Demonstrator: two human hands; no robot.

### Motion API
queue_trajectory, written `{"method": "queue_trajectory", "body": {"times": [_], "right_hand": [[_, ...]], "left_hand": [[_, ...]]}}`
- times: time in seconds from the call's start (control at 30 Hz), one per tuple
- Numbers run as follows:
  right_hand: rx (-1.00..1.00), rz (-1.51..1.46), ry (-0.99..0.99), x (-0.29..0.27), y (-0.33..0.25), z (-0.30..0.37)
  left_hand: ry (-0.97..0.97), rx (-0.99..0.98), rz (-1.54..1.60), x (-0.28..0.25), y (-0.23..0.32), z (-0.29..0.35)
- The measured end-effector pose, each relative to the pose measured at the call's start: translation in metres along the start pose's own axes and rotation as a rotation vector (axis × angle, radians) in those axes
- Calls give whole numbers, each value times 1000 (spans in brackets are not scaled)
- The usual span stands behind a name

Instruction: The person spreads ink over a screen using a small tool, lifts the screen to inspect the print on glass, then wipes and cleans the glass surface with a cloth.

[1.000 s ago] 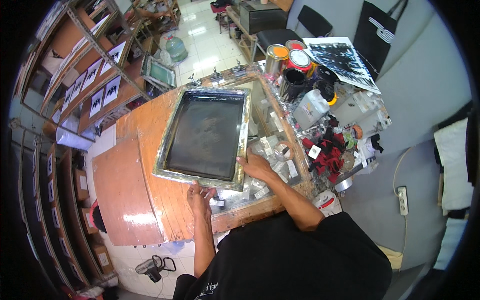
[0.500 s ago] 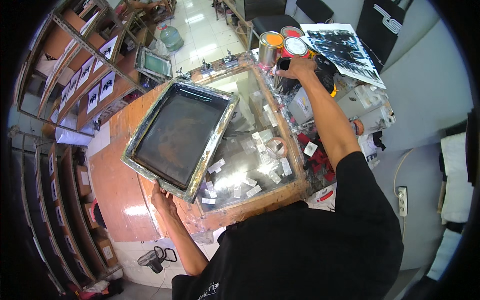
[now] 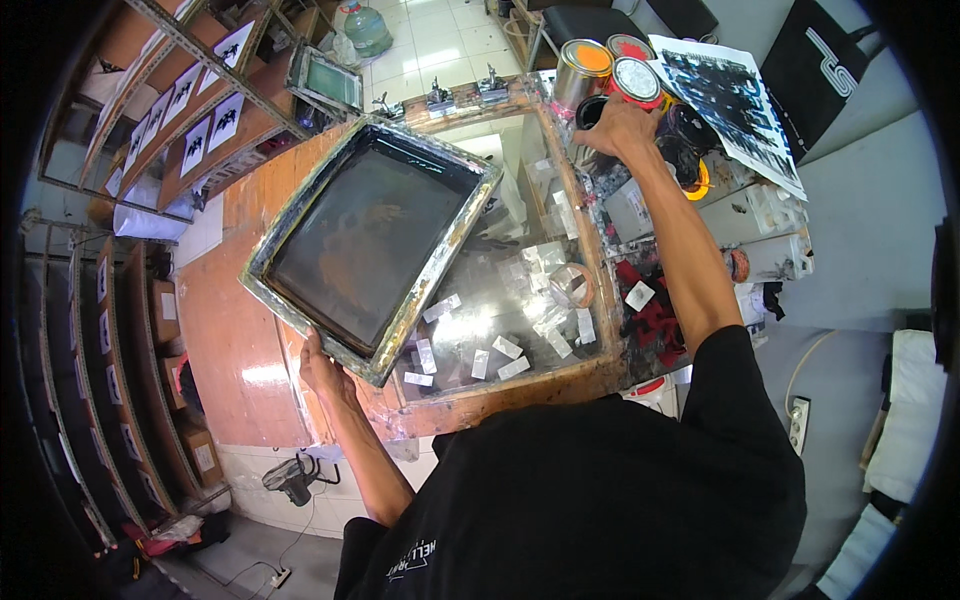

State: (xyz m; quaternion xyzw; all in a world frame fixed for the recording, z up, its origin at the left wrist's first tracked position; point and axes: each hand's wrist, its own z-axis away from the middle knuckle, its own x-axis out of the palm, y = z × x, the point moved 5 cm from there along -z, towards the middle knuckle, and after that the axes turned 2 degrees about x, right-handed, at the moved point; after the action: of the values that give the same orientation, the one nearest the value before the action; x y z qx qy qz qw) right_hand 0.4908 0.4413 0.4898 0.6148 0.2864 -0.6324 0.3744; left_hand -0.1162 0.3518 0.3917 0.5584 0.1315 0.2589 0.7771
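Observation:
My left hand (image 3: 326, 368) grips the lower corner side of a screen-printing frame (image 3: 458, 233), its fingers partly hidden beneath the edge. The frame is tilted over the table, with a dark mesh and a paint-stained rim. At the far right, my right hand (image 3: 622, 130) is closed around the near side of a dark, open-topped pot (image 3: 591, 110). Right beside that pot stand an orange-topped paint can (image 3: 586, 60), a red-topped can and a white-topped can (image 3: 637, 80). What the pot holds is too dark to make out.
A glass-topped table (image 3: 480, 340) carries scattered pale tape pieces and a tape roll (image 3: 573, 286). Hinge clamps (image 3: 440, 97) line its far edge. A paint-smeared sheet (image 3: 725, 105) lies beyond the cans. Racks (image 3: 190, 110) with prints stand at left.
The view has shifted, so the table and cans sit further right and higher in the picture. Both hands keep their places on the frame and the dark pot.

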Motion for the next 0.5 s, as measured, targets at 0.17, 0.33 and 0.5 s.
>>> {"method": "queue_trajectory", "body": {"times": [0.17, 0.33, 0.5], "right_hand": [[-113, -137, -56, -14, -23, 50], [-208, -98, -93, -15, -36, 103], [-170, -109, -194, 17, -16, 134]], "left_hand": [[-105, 24, 104, 14, 7, -4], [-117, 52, 80, 22, 14, 1], [-67, 118, -35, 19, 1, -6]]}}
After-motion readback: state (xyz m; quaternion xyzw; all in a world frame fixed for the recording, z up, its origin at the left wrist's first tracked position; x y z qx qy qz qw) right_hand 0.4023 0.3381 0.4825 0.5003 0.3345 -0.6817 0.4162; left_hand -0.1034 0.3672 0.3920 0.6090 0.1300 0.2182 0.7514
